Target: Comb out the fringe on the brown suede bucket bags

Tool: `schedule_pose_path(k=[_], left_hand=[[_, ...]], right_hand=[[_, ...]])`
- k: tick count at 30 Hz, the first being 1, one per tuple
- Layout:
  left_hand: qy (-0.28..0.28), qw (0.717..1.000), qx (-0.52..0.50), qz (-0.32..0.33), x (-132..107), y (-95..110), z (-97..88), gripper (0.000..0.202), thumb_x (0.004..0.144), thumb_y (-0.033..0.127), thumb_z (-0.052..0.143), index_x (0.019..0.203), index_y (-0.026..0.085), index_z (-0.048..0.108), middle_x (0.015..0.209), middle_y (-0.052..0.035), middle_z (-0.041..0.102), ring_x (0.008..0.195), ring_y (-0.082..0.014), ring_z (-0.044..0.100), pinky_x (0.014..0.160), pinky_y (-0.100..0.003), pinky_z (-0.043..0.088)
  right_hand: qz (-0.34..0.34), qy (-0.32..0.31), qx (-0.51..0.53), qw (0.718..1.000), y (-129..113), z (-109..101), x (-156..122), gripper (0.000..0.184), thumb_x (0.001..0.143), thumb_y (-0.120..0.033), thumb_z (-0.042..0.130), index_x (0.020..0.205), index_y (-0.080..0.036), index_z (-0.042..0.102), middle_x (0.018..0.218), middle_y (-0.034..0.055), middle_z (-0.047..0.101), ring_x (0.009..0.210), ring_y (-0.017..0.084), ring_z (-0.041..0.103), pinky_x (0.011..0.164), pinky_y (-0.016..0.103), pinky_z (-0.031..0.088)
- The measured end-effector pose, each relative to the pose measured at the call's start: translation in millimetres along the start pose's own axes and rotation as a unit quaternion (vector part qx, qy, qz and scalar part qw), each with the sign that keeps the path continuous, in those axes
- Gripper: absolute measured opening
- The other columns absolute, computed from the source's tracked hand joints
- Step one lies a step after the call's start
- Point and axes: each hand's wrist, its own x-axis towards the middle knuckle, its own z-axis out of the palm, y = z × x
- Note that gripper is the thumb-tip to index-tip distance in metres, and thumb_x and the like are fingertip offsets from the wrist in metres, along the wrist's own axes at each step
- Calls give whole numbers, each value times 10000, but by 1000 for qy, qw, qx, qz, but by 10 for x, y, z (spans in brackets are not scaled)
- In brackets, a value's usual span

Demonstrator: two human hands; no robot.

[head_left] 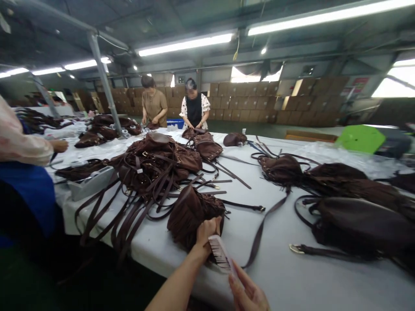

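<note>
A smooth white surface point(272, 242) stretches across the view, bearing a tangled heap of dark brown bags point(155, 160), soft and leathery, with long flat straps trailing over the edge. Nearer, by the surface's front edge, sits a rounded, slumping fringed bag point(186, 211). The left hand point(207, 232) is closed on its near right side, fingers curled. The right hand point(248, 288) grips a pale, slim comb point(221, 252) by its handle; spaced, stiff teeth face left, just beside the left wrist.

Comb point(219, 251) looks smooth plastic, near bag point(185, 211) kinda matt and leathery, right buckle point(296, 249) shiny metal, far boxes point(248, 103) matt cardboard.
</note>
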Motion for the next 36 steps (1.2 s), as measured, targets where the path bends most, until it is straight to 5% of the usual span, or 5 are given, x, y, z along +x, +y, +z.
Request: schedule_pose_path(k=[9, 14, 20, 27, 36], left_hand=[[-8, 1000, -18, 10, -48, -22, -20, 631, 998, 472, 130, 894, 173, 676, 826, -157, 708, 773, -252, 672, 651, -315, 430], [-29, 998, -43, 37, -92, -55, -73, 543, 990, 486, 199, 781, 201, 611, 769, -84, 682, 708, -204, 629, 617, -280, 401], [26, 972, -214, 95, -258, -207, -182, 507, 966, 559, 219, 716, 211, 489, 663, -13, 548, 631, -171, 546, 629, -276, 438], [124, 984, -73, 107, -554, -374, -581, 391, 960, 502, 354, 1045, 208, 597, 1013, -90, 602, 899, -226, 631, 788, -332, 485], [79, 986, -148, 20, -735, -330, -882, 420, 890, 576, 469, 837, 212, 672, 736, -30, 693, 702, -214, 640, 688, -280, 465]], right_hand=[[-51, 36, -95, 994, -44, 103, -102, 893, 832, -711, 500, 1458, -82, 405, 507, -26, 522, 324, 106, 355, 325, 215, 289], [-184, 105, -297, 931, -135, -49, -151, 554, 938, -511, 455, 1342, -154, 583, 517, -1, 557, 423, 174, 498, 433, 265, 390], [-315, 244, -233, 887, -338, -113, -135, 450, 992, -502, 426, 1165, -137, 625, 537, -10, 565, 425, 162, 523, 493, 256, 445], [-250, 163, -259, 919, -606, -249, 134, 368, 995, -445, 378, 767, -213, 549, 715, 33, 588, 644, 182, 575, 606, 273, 466], [-212, 77, -277, 934, -615, 42, 577, 424, 961, -252, 321, 1313, -143, 532, 818, 98, 690, 667, 218, 651, 679, 333, 527]])
